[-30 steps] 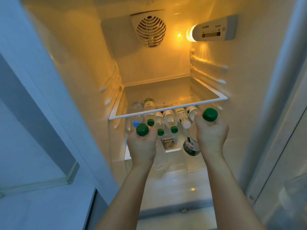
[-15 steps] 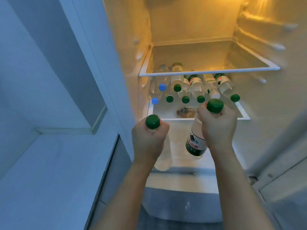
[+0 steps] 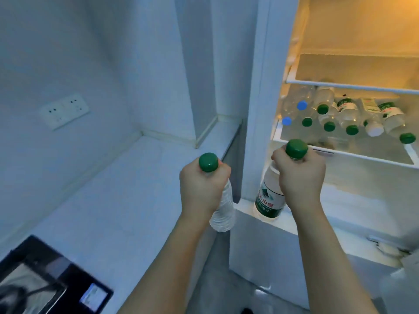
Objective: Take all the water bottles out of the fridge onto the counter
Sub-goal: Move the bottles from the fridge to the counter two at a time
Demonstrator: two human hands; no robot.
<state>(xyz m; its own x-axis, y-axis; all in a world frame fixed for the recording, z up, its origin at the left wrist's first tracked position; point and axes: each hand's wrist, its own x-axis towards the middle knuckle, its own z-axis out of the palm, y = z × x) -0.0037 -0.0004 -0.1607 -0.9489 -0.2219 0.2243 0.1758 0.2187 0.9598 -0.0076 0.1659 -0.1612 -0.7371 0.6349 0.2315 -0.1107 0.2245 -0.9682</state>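
My left hand (image 3: 201, 186) grips the neck of a clear, label-less water bottle (image 3: 223, 214) with a green cap, held upright over the right edge of the white counter (image 3: 108, 200). Another green-capped water bottle (image 3: 268, 200), this one with a green label, hangs from my right hand (image 3: 299, 177) in front of the open fridge (image 3: 362, 177). Several more bottles (image 3: 347, 114) lie on their sides on a fridge shelf, caps toward me, most green, two blue, one white.
A glass shelf (image 3: 353, 85) sits above the lying bottles. On the wall behind the counter is a white socket plate (image 3: 64, 111). A black cooktop (image 3: 47, 279) occupies the counter's near left corner. A white pillar (image 3: 197, 69) stands between counter and fridge.
My view has swung left from the fridge interior toward the counter. Both hands with their bottles have come out of the fridge and moved left, the left one now over the counter's edge.
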